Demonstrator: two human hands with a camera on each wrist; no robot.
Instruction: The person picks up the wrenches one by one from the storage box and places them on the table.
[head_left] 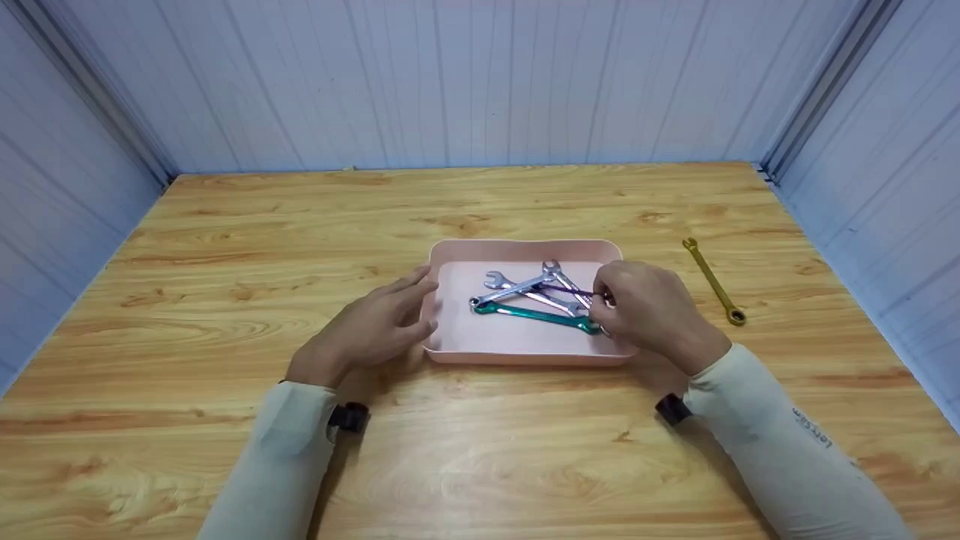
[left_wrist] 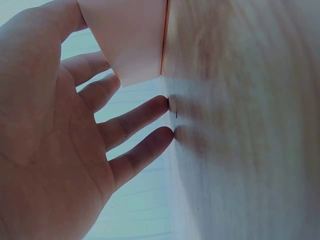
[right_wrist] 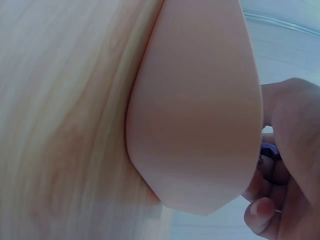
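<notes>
A pink tray (head_left: 525, 359) holds several silver wrenches (head_left: 516, 290) lying crossed, along with a green wrench (head_left: 534, 315) near its front. My right hand (head_left: 652, 307) reaches over the tray's right side and pinches one end of a purple wrench (head_left: 564, 290). That wrench's purple end (right_wrist: 269, 148) shows between curled fingers in the right wrist view, partly hidden by the tray wall. At the tray's left wall my left hand (head_left: 367, 326) stands with fingers spread and loosely straight. Its thumb and some fingers touch the wall in the left wrist view.
A gold wrench (head_left: 714, 283) lies alone on the wooden table (head_left: 300, 247), right of the tray. Pale panelled walls (head_left: 480, 82) enclose the table at the back and both sides.
</notes>
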